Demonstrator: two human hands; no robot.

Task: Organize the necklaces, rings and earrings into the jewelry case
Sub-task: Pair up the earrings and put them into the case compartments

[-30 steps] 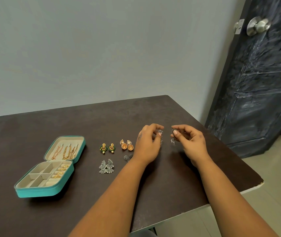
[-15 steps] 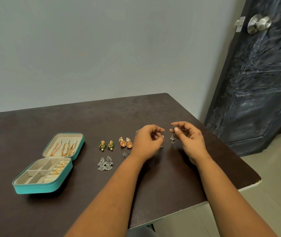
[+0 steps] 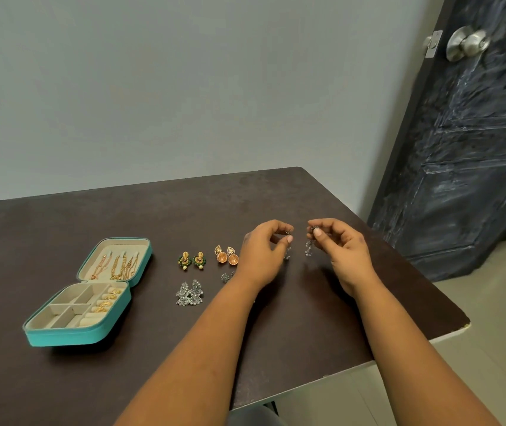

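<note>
Jewelry case (image 3: 70,335), teal with a cream lining, lies open at my far left on the dark table (image 3: 61,216), gold necklaces (image 3: 116,265) in its lid, rings (image 3: 107,301) slotted. Earrings remain outside: fan-shaped silver pair (image 3: 189,293), orange domes (image 3: 226,256), green-gold pair (image 3: 191,260). My left hand (image 3: 261,256) and right hand (image 3: 342,253) each pinch what looks like a silver drop earring (image 3: 309,253).

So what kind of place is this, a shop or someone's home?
Most likely a room in a home, not a shop. A plain dark table stands against a bare grey wall, beside a dark door with a round metal knob. There is no counter or display.
</note>
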